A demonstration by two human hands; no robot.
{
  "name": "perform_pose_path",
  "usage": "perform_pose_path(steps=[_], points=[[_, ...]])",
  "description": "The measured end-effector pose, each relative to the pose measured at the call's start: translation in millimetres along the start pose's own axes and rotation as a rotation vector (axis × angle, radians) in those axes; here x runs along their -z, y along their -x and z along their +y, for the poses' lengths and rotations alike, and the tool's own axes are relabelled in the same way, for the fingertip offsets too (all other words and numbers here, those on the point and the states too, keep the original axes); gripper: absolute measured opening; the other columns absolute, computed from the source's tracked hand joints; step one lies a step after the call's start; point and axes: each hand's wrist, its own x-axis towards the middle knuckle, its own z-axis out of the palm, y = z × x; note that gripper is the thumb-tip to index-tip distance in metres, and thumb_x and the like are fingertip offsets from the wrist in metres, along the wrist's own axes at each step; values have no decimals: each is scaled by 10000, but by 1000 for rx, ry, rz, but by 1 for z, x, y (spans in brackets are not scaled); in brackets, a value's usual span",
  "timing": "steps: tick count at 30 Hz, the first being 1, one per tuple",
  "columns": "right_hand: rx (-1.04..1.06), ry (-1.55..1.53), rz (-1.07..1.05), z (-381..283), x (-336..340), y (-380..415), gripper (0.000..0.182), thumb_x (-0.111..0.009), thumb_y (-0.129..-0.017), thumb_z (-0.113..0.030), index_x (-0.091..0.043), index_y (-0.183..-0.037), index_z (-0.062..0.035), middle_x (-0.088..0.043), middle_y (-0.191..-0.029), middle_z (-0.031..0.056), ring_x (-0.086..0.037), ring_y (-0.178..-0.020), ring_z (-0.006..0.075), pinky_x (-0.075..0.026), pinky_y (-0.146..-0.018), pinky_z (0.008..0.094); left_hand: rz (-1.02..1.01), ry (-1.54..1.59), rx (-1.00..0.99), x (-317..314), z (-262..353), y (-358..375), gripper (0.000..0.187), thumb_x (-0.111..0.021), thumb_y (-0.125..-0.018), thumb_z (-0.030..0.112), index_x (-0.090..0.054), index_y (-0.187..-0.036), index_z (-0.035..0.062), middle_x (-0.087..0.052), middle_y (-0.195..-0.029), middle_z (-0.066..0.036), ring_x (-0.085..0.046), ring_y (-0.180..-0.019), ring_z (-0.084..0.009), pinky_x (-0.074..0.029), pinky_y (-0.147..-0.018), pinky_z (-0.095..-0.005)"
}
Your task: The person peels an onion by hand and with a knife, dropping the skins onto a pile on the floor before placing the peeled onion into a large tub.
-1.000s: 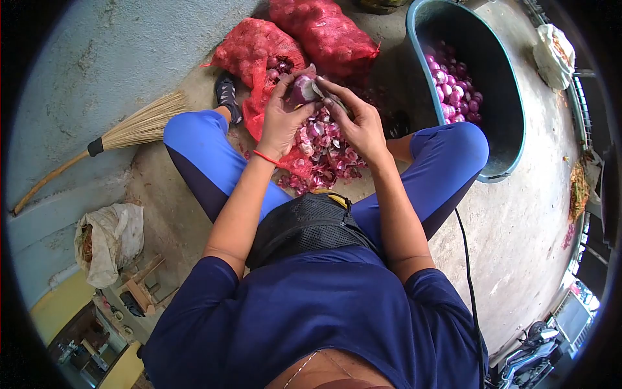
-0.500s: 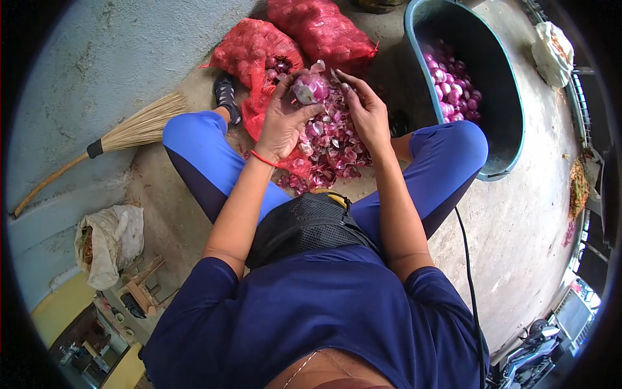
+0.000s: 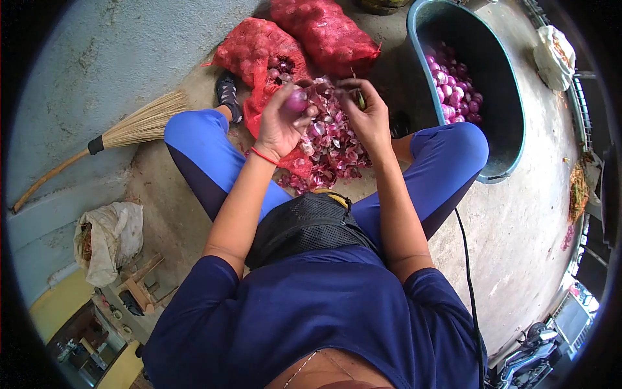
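In my left hand [image 3: 280, 123], a purple onion [image 3: 297, 100] is held between the thumb and fingers; its skin looks smooth and shiny. My right hand [image 3: 368, 117] is closed around a small knife-like tool [image 3: 361, 100], showing a yellow-green part below and a thin dark tip above the fingers. The two hands are apart, with a gap between them. Beneath them lies a heap of loose purple onion skins [image 3: 334, 146], partly on a red mesh sack [image 3: 258, 97] that is open, with unpeeled onions at its mouth.
A second full red mesh sack [image 3: 327, 35] lies behind. To the right stands a dark tub [image 3: 502, 123] with many shiny peeled onions [image 3: 457, 91]. A broom [image 3: 142, 123] leans along the left wall. White sacks [image 3: 116, 236] and a black cable [image 3: 468, 272] are also around.
My hands have moved apart. The onion in my left hand has turned and now shows a smooth purple surface where loose pale skin showed before. The tool in my right hand shows more clearly.
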Motion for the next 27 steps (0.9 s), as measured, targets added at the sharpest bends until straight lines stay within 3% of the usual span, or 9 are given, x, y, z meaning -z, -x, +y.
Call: perform_pose_path(steps=[1,4,7,10,13,16,21,24,27], points=[[73,-114,27,-1,-4,1,253,-685,-895,-207,-681,-1086,-41,-681,-954,86,-606,-914,107,-475,-840,278,48,30,-10,-13,0,1,496,-529,-966,360,-489,-1321,17,-627,-1146,-132,-672,-849,-217,-513,-568,-221],[70,-82,-7,1,-1,1,316,-720,-856,-179,-678,-1142,-50,-671,-1061,110,-626,-1033,154,-465,-910,297,300,-62,-35,-56,-4,1,572,-517,-955,372,-435,-1385,4,-620,-1179,-145,-676,-870,-232,-485,-532,-209],[253,125,-26,-13,1,3,370,-742,-833,-191,-678,-1182,-89,-649,-1103,116,-628,-1062,223,-464,-932,326,98,18,24,-41,-6,2,633,-507,-946,379,-372,-1435,1,-612,-1203,-151,-678,-892,-255,-490,-539,-205],[267,281,-113,-11,5,3,394,-772,-796,-213,-689,-1169,-120,-642,-1114,101,-627,-1056,255,-475,-921,343,-12,36,59,-27,-4,2,643,-516,-943,381,-358,-1443,8,-602,-1224,-154,-678,-896,-253,-510,-567,-204],[262,478,-47,-10,9,0,287,-727,-826,-223,-678,-1081,-101,-644,-1067,120,-632,-989,336,-498,-838,399,-135,168,130,-23,-2,3,649,-518,-944,396,-362,-1440,8,-595,-1235,-157,-674,-907,-236,-509,-569,-199],[224,589,78,-7,17,-5,245,-644,-873,-225,-650,-1058,-64,-645,-1054,137,-628,-961,376,-495,-798,443,12,28,124,-39,-2,3,613,-498,-960,407,-405,-1402,-8,-588,-1250,-149,-659,-945,-202,-501,-587,-197],[159,701,101,-11,18,-1,332,-573,-929,-314,-634,-1175,-100,-652,-1118,157,-634,-1021,367,-489,-857,443,95,-70,1,-23,-5,-3,573,-477,-977,381,-425,-1392,-10,-539,-1326,-188,-617,-1050,-263,-535,-796,-316],[-183,523,-38,-31,16,1,358,-511,-973,-347,-600,-1260,-152,-670,-1102,179,-631,-1053,375,-482,-884,432,123,-92,-53,-24,-6,-1,545,-458,-983,345,-412,-1401,-2,-526,-1342,-167,-570,-1167,-269,-501,-980,-413],[111,326,-13,-16,11,-1,390,-453,-998,-377,-546,-1342,-217,-689,-1045,193,-634,-1043,392,-477,-890,428,147,-195,-134,-31,-9,-2,494,-457,-990,250,-392,-1413,5,-520,-1346,-157,-558,-1199,-264,-481,-1028,-444]])
